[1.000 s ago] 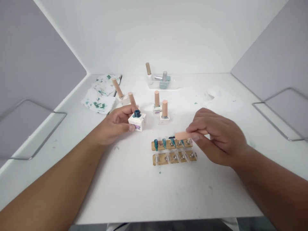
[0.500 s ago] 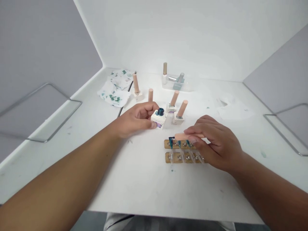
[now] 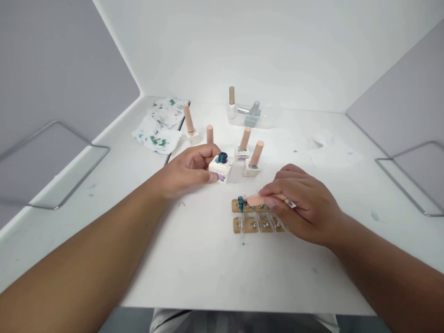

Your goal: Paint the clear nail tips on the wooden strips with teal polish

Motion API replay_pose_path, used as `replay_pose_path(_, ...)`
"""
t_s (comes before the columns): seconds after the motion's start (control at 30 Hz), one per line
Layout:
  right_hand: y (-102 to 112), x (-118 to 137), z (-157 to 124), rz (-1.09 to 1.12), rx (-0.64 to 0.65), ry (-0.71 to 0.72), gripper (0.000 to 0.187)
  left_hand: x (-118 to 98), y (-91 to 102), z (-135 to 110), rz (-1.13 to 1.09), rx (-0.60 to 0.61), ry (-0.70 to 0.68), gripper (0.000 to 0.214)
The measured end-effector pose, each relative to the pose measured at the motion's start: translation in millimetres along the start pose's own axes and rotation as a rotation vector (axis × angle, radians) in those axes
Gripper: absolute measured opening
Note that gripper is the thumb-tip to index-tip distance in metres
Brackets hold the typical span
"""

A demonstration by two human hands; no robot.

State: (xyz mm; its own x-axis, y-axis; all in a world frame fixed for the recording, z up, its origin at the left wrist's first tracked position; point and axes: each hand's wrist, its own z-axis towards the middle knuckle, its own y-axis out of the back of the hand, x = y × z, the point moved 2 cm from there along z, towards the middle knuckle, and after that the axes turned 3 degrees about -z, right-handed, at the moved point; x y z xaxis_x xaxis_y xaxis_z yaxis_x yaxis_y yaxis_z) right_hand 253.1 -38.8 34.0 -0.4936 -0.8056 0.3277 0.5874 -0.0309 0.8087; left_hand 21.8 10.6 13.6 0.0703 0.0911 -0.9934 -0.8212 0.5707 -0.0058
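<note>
My left hand (image 3: 190,169) grips a white square nail polish bottle (image 3: 221,169), uncapped, its neck coated in dark teal polish. Between the thumb and fingers of my right hand (image 3: 301,203) lies a nail polish brush (image 3: 255,200) with a peach cap for a handle. The bristles meet the teal-painted tip of the leftmost false nail (image 3: 241,205). Several clear sticks with false nails lie across two wooden strips (image 3: 247,225) fitted with metal balls. My right fingers hide the strips' right ends.
Peach-capped polish bottles (image 3: 252,165) stand behind my hands. At the back, a clear plastic tray (image 3: 239,120) holds more bottles. Teal-stained wipes (image 3: 159,138) lie at the left, a white sheet (image 3: 335,150) at the right. Wire frames (image 3: 83,175) stand at both sides.
The brush in my right hand has moved down onto the leftmost nail's tip, its handle turning slightly. The whole view has shifted a little; my left hand keeps its hold on the bottle.
</note>
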Motion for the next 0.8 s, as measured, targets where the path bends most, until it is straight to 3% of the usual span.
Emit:
replay_pose_path(0.4, 0.7, 1.6, -0.2, 0.073, -0.009, 0.000, 0.008, -0.4, 0.9, -0.1, -0.002, -0.019, 0.006, 0.018)
replay_pose_path(0.8, 1.8, -2.5, -1.3, 0.079, -0.049, -0.102, 0.011, 1.5, 6.3, -0.3, -0.045, -0.052, -0.029, 0.023)
